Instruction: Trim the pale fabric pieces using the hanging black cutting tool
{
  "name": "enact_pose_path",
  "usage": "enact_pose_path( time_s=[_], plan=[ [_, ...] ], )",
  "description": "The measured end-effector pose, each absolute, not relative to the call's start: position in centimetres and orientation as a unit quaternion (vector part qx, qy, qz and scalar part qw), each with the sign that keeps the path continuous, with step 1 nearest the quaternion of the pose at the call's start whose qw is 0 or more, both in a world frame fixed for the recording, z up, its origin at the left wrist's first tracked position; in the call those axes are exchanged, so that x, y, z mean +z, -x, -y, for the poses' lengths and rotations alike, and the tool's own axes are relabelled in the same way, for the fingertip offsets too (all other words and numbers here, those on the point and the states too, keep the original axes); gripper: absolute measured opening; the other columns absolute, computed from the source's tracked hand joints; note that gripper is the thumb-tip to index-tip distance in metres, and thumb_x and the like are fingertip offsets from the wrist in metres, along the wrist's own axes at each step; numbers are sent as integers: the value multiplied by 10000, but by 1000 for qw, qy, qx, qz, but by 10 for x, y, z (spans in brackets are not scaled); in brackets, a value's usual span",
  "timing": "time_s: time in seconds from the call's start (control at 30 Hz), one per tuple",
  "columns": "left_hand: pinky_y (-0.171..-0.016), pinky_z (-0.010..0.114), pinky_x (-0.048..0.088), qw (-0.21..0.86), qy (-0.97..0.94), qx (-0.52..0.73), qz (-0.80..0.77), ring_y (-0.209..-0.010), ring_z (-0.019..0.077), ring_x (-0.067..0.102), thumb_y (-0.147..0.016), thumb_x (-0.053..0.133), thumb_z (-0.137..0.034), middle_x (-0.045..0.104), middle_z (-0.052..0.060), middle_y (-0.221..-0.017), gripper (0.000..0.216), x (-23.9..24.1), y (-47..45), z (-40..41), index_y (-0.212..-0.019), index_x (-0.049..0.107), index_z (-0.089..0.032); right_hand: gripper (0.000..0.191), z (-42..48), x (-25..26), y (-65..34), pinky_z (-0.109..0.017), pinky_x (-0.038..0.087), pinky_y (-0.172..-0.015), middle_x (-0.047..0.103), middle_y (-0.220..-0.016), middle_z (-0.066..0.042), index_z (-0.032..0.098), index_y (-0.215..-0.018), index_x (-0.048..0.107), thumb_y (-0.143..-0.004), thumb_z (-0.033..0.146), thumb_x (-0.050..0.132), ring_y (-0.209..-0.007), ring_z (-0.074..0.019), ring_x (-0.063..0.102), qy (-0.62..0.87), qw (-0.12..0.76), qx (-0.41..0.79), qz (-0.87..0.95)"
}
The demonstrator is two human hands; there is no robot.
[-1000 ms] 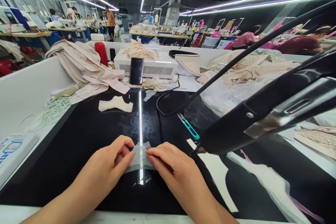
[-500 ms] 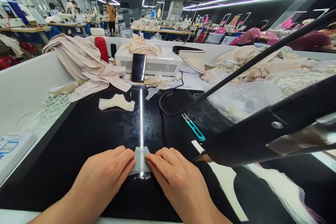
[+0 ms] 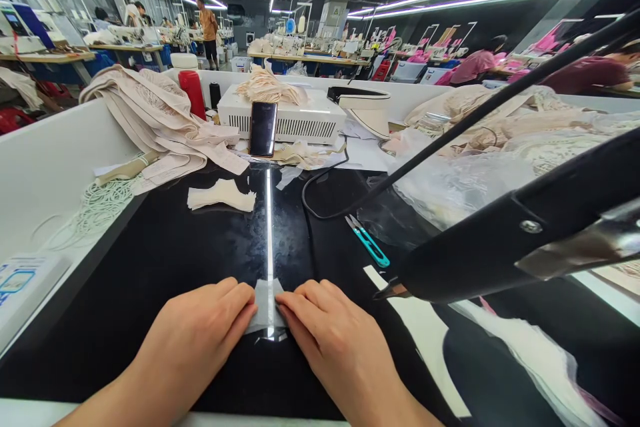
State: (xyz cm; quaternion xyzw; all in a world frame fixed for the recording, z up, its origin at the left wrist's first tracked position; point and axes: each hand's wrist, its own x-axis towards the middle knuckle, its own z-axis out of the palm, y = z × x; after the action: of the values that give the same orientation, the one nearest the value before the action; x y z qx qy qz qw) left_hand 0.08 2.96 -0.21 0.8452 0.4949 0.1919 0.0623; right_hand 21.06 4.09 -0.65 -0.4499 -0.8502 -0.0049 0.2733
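Note:
A small sheer white fabric piece [image 3: 267, 305] lies flat on the glossy black tabletop [image 3: 175, 247] near the front edge. My left hand [image 3: 200, 337] presses its left side with the fingers held together and flat. My right hand [image 3: 334, 340] presses its right side the same way, fingertips almost meeting over the piece. A large black tool arm [image 3: 505, 240] with a metal tip [image 3: 393, 290] hangs just right of my right hand.
Teal thread snips [image 3: 369, 242] and a black cable [image 3: 320, 197] lie behind my right hand. A folded cream fabric scrap [image 3: 220, 195], a phone [image 3: 263, 128] leaning on a white box [image 3: 300, 119], beige garments [image 3: 160, 120], a red bottle [image 3: 193, 93] and a clear plastic bag [image 3: 450, 180] crowd the back.
Both hands went from pinching the lifted fabric piece to pressing it flat on the table. The black tool arm shifted slightly in view.

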Motion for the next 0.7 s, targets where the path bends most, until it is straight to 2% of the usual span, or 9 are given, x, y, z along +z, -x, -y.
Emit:
enact_pose_path(
  time_s=[0.17,0.23,0.33,0.5,0.7],
  plan=[
    [-550,303,378,-1,-858,176,-483,-575,159,568,-1040,370,-195,557,-21,-694,301,2,-2,-30,-845,598,-211,221,-42,-7,-211,-258,374,-559,636,-717,4,232,-909,710,-986,154,518,-643,-151,545,449,275,-4,850],
    [-611,330,419,-46,-867,177,-463,-646,188,585,-1039,365,-175,592,3,-738,313,5,-2,-30,-854,616,-202,215,-42,-8,-211,-260,372,-559,637,-721,5,234,-913,710,-986,158,523,-645,-152,543,450,272,-1,851],
    [-781,375,478,-81,-879,212,-419,-834,226,629,-1036,399,-162,673,44,-891,254,8,-5,-30,-944,636,-174,223,-43,-9,-211,-260,376,-576,641,-728,3,236,-921,710,-997,169,511,-650,-153,547,446,267,2,854],
    [-979,342,490,-59,-901,236,-359,-1038,216,664,-1035,428,-150,737,67,-1106,232,4,-11,-29,-1151,628,-137,248,-42,-10,-212,-263,368,-573,641,-728,-2,234,-924,706,-1011,177,480,-654,-159,548,446,269,0,854],
    [-986,375,536,-48,-911,211,-351,-1088,253,689,-1017,490,-160,737,116,-1184,221,-4,-12,-29,-1167,640,-100,235,-41,-9,-212,-269,371,-582,639,-724,1,231,-907,709,-1003,172,502,-665,-162,554,448,264,-2,854]
  ],
)
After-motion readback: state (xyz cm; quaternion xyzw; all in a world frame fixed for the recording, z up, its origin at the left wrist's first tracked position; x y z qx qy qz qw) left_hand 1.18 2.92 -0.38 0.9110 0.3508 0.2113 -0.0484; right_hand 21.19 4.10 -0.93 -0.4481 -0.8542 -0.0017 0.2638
